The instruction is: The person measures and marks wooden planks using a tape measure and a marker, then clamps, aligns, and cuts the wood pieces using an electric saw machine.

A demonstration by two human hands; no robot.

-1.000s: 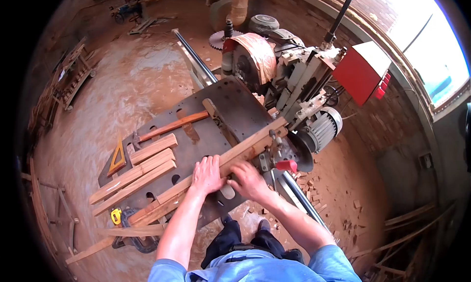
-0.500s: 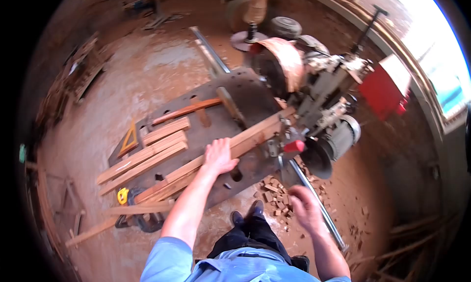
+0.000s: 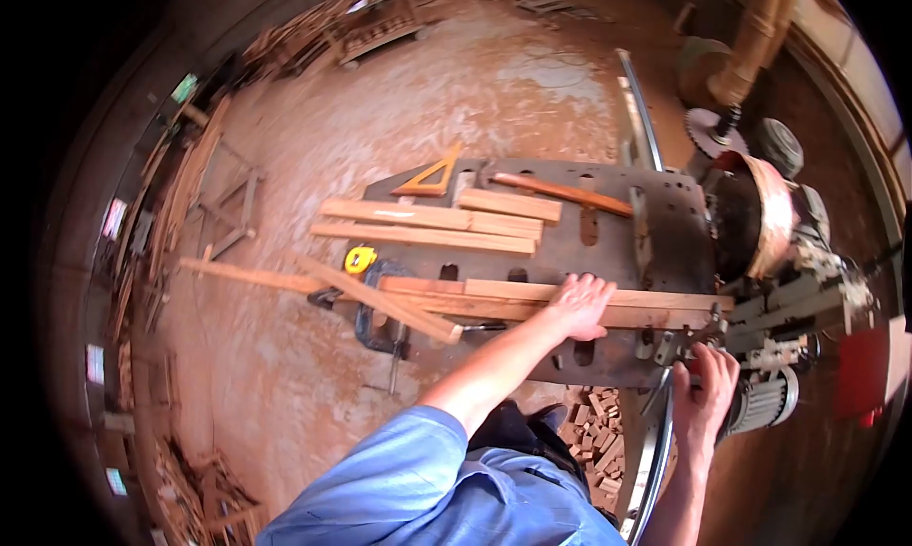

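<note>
My left hand (image 3: 578, 308) lies across two long wooden strips (image 3: 655, 308) side by side on the dark metal table (image 3: 617, 251). Its fingers bend over the far strip and its thumb is on the near side. The strips' right ends meet the metal stops and clamp (image 3: 714, 323) of the saw machine. My right hand (image 3: 708, 389) is curled at the table's right front corner, over the spot of the clamp's red handle, which it hides. Shorter cut pieces (image 3: 427, 240) lie behind the strips, with a reddish strip (image 3: 560, 192) and a yellow set square (image 3: 432, 177).
A yellow tape measure (image 3: 359, 259) and a dark clamp (image 3: 375, 323) sit at the table's left end, with a loose strip (image 3: 380, 299) across it. Offcuts (image 3: 598, 437) pile on the floor beside a metal rail (image 3: 655, 451). A motor (image 3: 765, 402) and saw blade (image 3: 714, 131) stand right.
The view has swung left, so the table appears turned. My right hand has risen from beside the rail to the clamp and now covers its red handle. My left hand stays on the strips.
</note>
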